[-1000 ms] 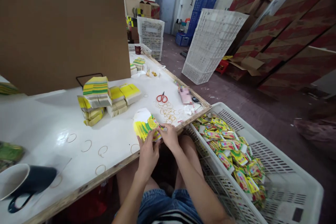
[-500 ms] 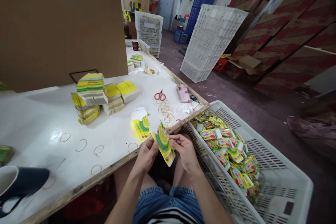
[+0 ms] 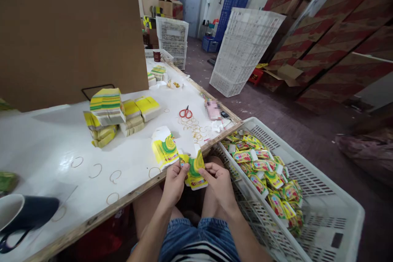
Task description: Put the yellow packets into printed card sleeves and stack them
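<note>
Between my two hands is a yellow and green printed carton (image 3: 194,168), held just off the table's edge above my lap. My left hand (image 3: 175,180) pinches its left side with thumb and fingers. On its right side, my right hand (image 3: 218,178) grips it the same way. Just beyond my left hand, a few flat cartons (image 3: 165,147) of the same print lie on the white table (image 3: 129,159). To my right, a white plastic crate (image 3: 319,196) holds many small yellow and green packets (image 3: 272,176).
Bundled carton stacks (image 3: 106,106) sit on the table before a large brown board (image 3: 70,32). Red-handled scissors (image 3: 186,113) lie near loose rubber bands (image 3: 196,131). A dark mug (image 3: 33,213) stands at the near left. Tall white crates (image 3: 242,49) rise from the floor beyond.
The carton has turned between my hands from a slanted, narrow view to facing me more broadly, with a white flap now showing at its top. Both hands keep their grip.
</note>
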The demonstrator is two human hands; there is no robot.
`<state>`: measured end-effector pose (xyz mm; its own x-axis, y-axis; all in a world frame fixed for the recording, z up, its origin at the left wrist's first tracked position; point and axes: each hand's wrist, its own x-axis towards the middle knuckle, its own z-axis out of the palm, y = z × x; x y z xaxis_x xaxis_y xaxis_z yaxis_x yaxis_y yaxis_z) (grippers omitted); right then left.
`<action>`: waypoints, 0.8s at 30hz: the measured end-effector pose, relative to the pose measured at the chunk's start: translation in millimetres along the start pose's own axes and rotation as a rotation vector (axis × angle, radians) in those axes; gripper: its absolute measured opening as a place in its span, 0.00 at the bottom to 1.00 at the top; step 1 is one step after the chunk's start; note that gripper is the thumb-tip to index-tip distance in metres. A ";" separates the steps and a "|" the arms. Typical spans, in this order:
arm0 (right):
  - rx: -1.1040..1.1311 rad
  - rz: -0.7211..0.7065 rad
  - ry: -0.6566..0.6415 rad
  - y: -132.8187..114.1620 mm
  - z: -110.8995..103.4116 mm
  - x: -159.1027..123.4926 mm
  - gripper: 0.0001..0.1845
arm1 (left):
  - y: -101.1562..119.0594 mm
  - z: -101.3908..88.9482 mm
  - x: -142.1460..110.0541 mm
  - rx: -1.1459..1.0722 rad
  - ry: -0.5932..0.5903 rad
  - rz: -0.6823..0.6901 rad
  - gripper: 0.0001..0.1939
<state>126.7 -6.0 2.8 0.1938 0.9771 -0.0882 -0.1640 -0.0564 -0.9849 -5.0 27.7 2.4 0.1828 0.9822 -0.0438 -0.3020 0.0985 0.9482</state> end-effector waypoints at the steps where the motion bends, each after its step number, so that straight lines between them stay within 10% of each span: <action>1: -0.016 -0.011 0.025 1.3 0.6 -0.8 0.16 | 0.1 1.7 -0.2 0.020 0.027 0.005 0.20; 6: -0.201 -0.160 0.117 4.3 -3.0 -1.1 0.12 | 1.4 4.5 -5.4 0.035 0.050 0.084 0.33; 11: -0.236 -0.245 -0.051 -5.2 -16.3 1.7 0.30 | 12.6 -3.1 -11.5 0.088 -0.207 0.047 0.33; 19: -0.307 -0.268 -0.237 -24.9 -34.9 7.3 0.12 | 15.4 -5.3 -16.9 -0.038 -0.374 -0.087 0.19; 24: -0.287 -0.348 -0.104 -22.0 -31.8 7.7 0.09 | 10.0 -1.9 -17.7 -0.078 -0.387 -0.100 0.38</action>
<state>162.6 -3.8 19.0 0.0890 0.9626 0.2558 0.1707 0.2383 -0.9561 -13.0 11.6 12.0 0.5488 0.8360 0.0013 -0.3321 0.2166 0.9180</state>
